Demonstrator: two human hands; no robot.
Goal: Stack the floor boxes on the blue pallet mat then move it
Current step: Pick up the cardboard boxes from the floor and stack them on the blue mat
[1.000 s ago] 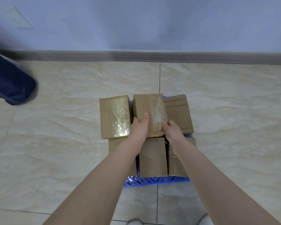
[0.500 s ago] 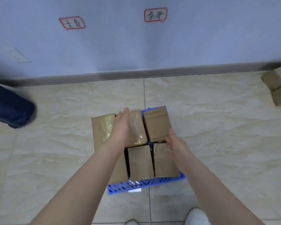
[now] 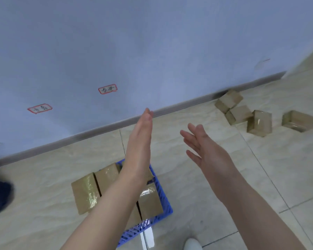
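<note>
- Left hand and right hand were raised empty, fingers straight, clear of the blue pallet mat.
- Stacking seemed unfinished; the next move called for reaching right for the loose floor boxes.

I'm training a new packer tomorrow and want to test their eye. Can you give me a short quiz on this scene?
1. True or false: the left hand is holding a box.
2. How many loose boxes lie on the floor at the right? A) two B) four C) six
3. Fill in: the stacked boxes sit on a ___ pallet mat.

Key: 1 false, it is open and empty; 2 B; 3 blue.
</note>
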